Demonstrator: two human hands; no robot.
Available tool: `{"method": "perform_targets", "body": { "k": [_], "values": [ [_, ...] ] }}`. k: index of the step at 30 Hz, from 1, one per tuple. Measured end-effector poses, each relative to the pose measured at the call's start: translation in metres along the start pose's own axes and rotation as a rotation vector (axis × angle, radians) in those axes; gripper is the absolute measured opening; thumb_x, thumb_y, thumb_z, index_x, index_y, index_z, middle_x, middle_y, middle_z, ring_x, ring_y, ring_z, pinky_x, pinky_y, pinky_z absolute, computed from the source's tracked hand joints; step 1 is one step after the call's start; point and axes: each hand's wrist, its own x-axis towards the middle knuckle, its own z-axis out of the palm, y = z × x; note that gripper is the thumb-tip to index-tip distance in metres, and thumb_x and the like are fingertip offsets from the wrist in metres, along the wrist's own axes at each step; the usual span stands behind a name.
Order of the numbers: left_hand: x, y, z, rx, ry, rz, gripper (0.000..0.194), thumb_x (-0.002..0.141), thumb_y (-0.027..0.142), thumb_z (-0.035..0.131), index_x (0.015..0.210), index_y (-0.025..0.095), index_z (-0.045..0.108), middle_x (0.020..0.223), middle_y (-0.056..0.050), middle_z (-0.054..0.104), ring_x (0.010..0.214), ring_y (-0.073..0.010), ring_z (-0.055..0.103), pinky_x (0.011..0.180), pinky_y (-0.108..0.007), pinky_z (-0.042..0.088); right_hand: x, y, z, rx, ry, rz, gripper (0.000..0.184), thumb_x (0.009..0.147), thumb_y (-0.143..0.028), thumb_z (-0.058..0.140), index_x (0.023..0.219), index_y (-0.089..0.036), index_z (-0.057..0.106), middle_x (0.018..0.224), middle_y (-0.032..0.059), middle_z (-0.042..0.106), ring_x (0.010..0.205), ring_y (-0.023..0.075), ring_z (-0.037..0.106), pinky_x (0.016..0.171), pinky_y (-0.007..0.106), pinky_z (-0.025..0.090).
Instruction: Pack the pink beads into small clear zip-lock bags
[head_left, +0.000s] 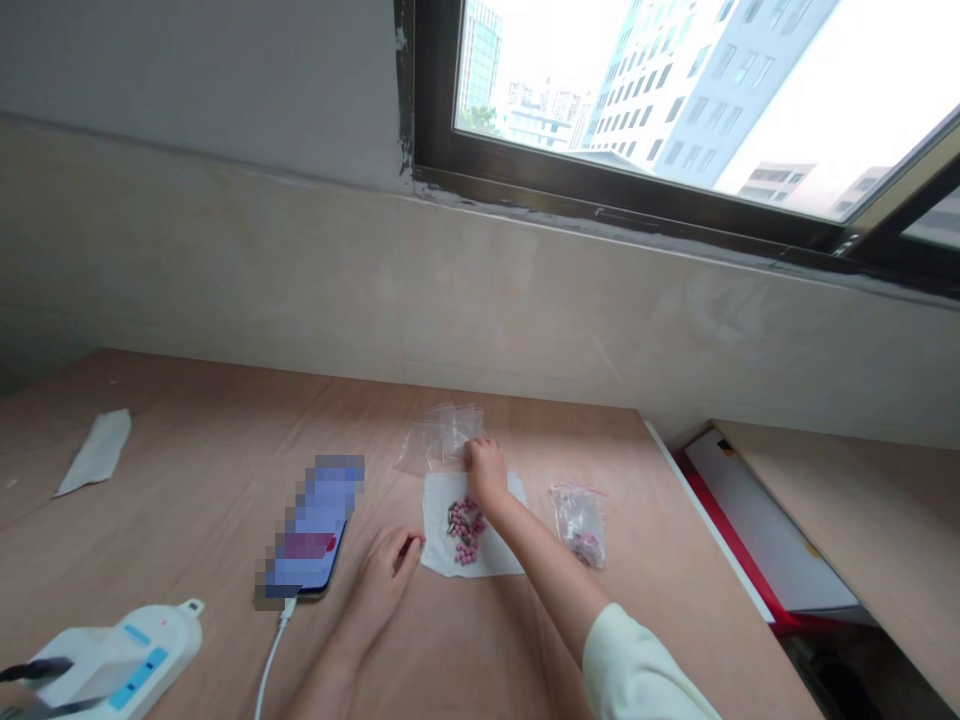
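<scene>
My right hand (487,472) reaches over a white sheet (442,555), its bent fingers closed at the edge of a small clear plastic bag (456,428). More clear bags (422,447) lie just left of that one, partly overlapping. Several pink beads (466,553) sit in a loose pile on the sheet, with some dark metallic pieces (451,520) among them. My left hand (390,562) rests on the table at the sheet's left edge. Its fingers are curled in with the thumb near them; anything between the fingertips is too small to make out.
A filled clear bag (580,525) lies right of the sheet. On the left are a phone (319,525) with a white charging cable (271,655), a power strip (161,640) and a white scrap (97,452). Beyond the table's right edge, a red-edged white item (772,530) shows.
</scene>
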Motion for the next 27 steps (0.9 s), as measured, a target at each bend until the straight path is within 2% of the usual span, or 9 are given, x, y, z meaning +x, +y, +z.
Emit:
{"method": "perform_targets", "body": {
  "k": [7, 11, 15, 18, 20, 22, 24, 25, 27],
  "values": [
    [0.0, 0.005, -0.003, -0.019, 0.02, 0.006, 0.024, 0.08, 0.03, 0.036, 0.078, 0.019, 0.056, 0.077, -0.005, 0.057, 0.077, -0.0184, 0.052, 0.069, -0.03, 0.043, -0.003, 0.0, -0.001, 0.043, 0.032, 0.032, 0.019, 0.072, -0.008, 0.044, 0.062, -0.016, 0.059, 0.075, 0.0075, 0.061, 0.079, 0.0207, 0.042, 0.066, 0.03, 0.026],
    [0.0, 0.004, -0.003, -0.032, 0.039, 0.006, 0.023, 0.078, 0.03, 0.039, 0.075, 0.019, 0.058, 0.075, -0.004, 0.058, 0.074, -0.0176, 0.054, 0.067, -0.028, 0.044, -0.01, 0.004, -0.016, 0.171, 0.164, 0.113, 0.02, 0.07, -0.005, 0.043, 0.065, -0.017, 0.059, 0.073, 0.0068, 0.061, 0.077, 0.0203, 0.041, 0.067, 0.03, 0.027],
    [-0.001, -0.001, 0.0, -0.047, 0.051, -0.005, 0.023, 0.077, 0.033, 0.04, 0.075, 0.019, 0.059, 0.076, -0.004, 0.059, 0.076, -0.0186, 0.054, 0.068, -0.028, 0.043, -0.026, 0.017, -0.038, 0.407, 0.312, 0.21, 0.019, 0.072, -0.009, 0.039, 0.072, -0.015, 0.057, 0.075, 0.0091, 0.058, 0.077, 0.0203, 0.042, 0.068, 0.031, 0.031],
    [0.003, 0.001, -0.001, -0.141, 0.033, -0.072, 0.025, 0.074, 0.037, 0.043, 0.077, 0.018, 0.059, 0.076, -0.005, 0.061, 0.076, -0.0189, 0.056, 0.069, -0.029, 0.044, -0.045, 0.028, -0.051, 0.727, 0.361, 0.311, 0.012, 0.072, -0.018, 0.041, 0.074, -0.016, 0.053, 0.077, 0.0083, 0.056, 0.076, 0.0189, 0.045, 0.067, 0.03, 0.034],
    [0.007, 0.009, -0.003, -0.263, -0.003, -0.144, 0.031, 0.072, 0.041, 0.045, 0.084, 0.016, 0.059, 0.078, -0.006, 0.063, 0.073, -0.0185, 0.057, 0.068, -0.029, 0.045, -0.061, 0.031, -0.057, 1.019, 0.246, 0.354, 0.008, 0.07, -0.024, 0.045, 0.071, -0.018, 0.05, 0.075, 0.0062, 0.056, 0.07, 0.0167, 0.047, 0.062, 0.028, 0.035],
    [0.012, 0.023, -0.007, -0.384, -0.042, -0.187, 0.038, 0.071, 0.043, 0.045, 0.094, 0.015, 0.056, 0.089, -0.008, 0.064, 0.075, -0.0176, 0.058, 0.067, -0.028, 0.045, -0.08, 0.03, -0.062, 1.305, 0.015, 0.354, 0.01, 0.066, -0.028, 0.05, 0.068, -0.018, 0.049, 0.072, 0.0043, 0.056, 0.062, 0.0138, 0.046, 0.055, 0.026, 0.034],
    [0.015, 0.039, -0.01, -0.467, -0.077, -0.158, 0.039, 0.071, 0.043, 0.046, 0.097, 0.016, 0.055, 0.101, -0.008, 0.06, 0.08, -0.0166, 0.057, 0.07, -0.026, 0.045, -0.098, 0.026, -0.066, 1.506, -0.205, 0.338, 0.012, 0.063, -0.028, 0.055, 0.065, -0.018, 0.049, 0.071, 0.0031, 0.055, 0.059, 0.0115, 0.045, 0.052, 0.024, 0.033],
    [0.016, 0.046, -0.011, -0.492, -0.098, -0.144, 0.037, 0.071, 0.042, 0.047, 0.097, 0.016, 0.055, 0.099, -0.007, 0.06, 0.08, -0.0162, 0.057, 0.07, -0.026, 0.045, -0.106, 0.024, -0.067, 1.57, -0.275, 0.334, 0.013, 0.062, -0.028, 0.056, 0.065, -0.017, 0.049, 0.071, 0.0026, 0.055, 0.059, 0.0108, 0.045, 0.052, 0.023, 0.033],
    [0.015, 0.055, -0.014, -0.517, -0.146, -0.108, 0.031, 0.072, 0.039, 0.049, 0.088, 0.015, 0.056, 0.082, -0.004, 0.062, 0.074, -0.015, 0.057, 0.068, -0.025, 0.045, -0.117, 0.021, -0.068, 1.632, -0.332, 0.343, 0.013, 0.062, -0.028, 0.056, 0.065, -0.017, 0.049, 0.071, 0.002, 0.053, 0.059, 0.0101, 0.045, 0.052, 0.022, 0.033]
  ]
}}
